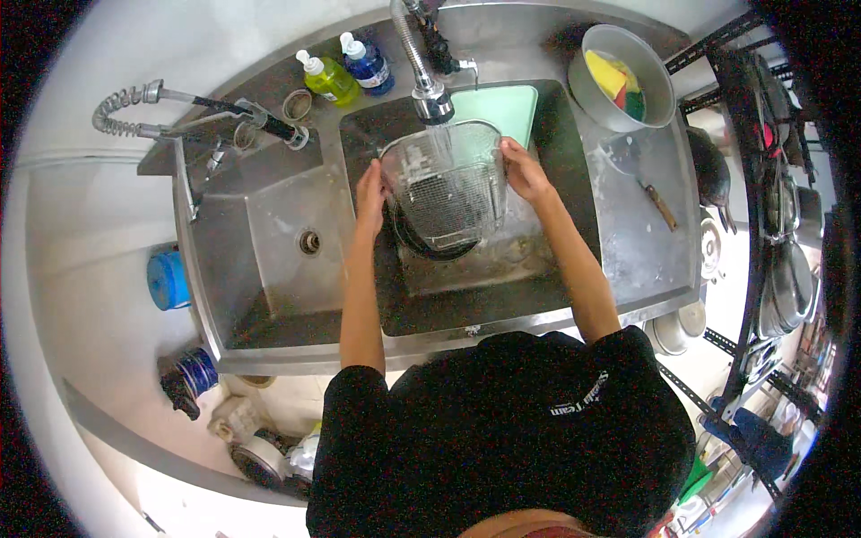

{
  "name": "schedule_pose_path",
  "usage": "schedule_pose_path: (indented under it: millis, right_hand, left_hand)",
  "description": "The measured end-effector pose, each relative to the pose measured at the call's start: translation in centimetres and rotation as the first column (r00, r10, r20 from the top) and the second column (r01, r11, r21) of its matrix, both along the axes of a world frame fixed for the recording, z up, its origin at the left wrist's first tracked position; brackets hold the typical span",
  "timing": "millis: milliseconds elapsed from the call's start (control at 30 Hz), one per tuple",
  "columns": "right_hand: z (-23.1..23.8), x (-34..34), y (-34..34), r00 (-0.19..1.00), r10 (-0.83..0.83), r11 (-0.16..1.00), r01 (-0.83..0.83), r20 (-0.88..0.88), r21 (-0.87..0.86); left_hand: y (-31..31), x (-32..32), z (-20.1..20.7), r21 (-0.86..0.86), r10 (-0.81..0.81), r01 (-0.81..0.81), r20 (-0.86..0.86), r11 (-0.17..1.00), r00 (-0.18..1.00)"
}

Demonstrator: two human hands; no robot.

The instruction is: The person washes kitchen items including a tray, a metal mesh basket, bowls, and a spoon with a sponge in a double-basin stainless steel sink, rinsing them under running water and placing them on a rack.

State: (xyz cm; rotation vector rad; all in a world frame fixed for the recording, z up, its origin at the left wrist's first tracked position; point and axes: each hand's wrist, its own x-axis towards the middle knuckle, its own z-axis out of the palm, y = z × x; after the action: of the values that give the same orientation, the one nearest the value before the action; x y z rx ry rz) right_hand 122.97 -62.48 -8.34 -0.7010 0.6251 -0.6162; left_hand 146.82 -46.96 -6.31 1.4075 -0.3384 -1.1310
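A wire mesh basket (453, 202) is held over the right sink basin (502, 273) by its two sides. My left hand (370, 190) grips its left rim, and my right hand (524, 170) has the right rim between thumb and fingers. Water runs from the faucet (433, 101) into the basket's far part. Below the basket lies a dark round pan (441, 253), mostly covered by it. Behind it, a pale green cutting board (511, 106) leans on the basin's far wall.
Left of my arms is a second basin (278, 269), with a coiled spray faucet (224, 106) above it. Green (330, 82) and blue (368, 70) pump bottles stand behind. At right are a large pot (583, 85) holding sponges, a knife (662, 206) and a pan-laden rack (749, 179).
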Motion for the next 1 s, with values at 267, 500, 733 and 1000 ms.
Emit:
schedule_pose_path:
  millis: [267, 500, 733, 1000]
  right_hand:
    - [-0.3, -5.2, -2.1, 0.973, -0.222, 0.975, 0.22, 0.067, 0.041]
    - [3.1, -6.3, -2.9, 0.974, -0.207, 0.978, 0.203, 0.091, 0.043]
    - [-0.3, -2.9, -2.6, 0.971, -0.235, 0.963, 0.238, -0.042, 0.125]
    - [0.6, 7.8, -0.4, 0.902, -0.118, 0.923, -0.054, -0.415, -0.38]
  left_hand:
    - [-5.1, -5.6, 1.7, -0.033, -0.077, 0.081, 0.123, 0.996, 0.989]
    - [-7.4, -6.8, 0.9, -0.182, -0.124, 0.154, 0.165, 0.971, 0.978]
    - [-4.2, -4.4, -0.6, -0.164, 0.06, -0.069, -0.058, 0.984, 0.997]
    - [2.4, 1.2, -0.4, -0.188, 0.249, -0.343, -0.394, 0.92, 0.885]
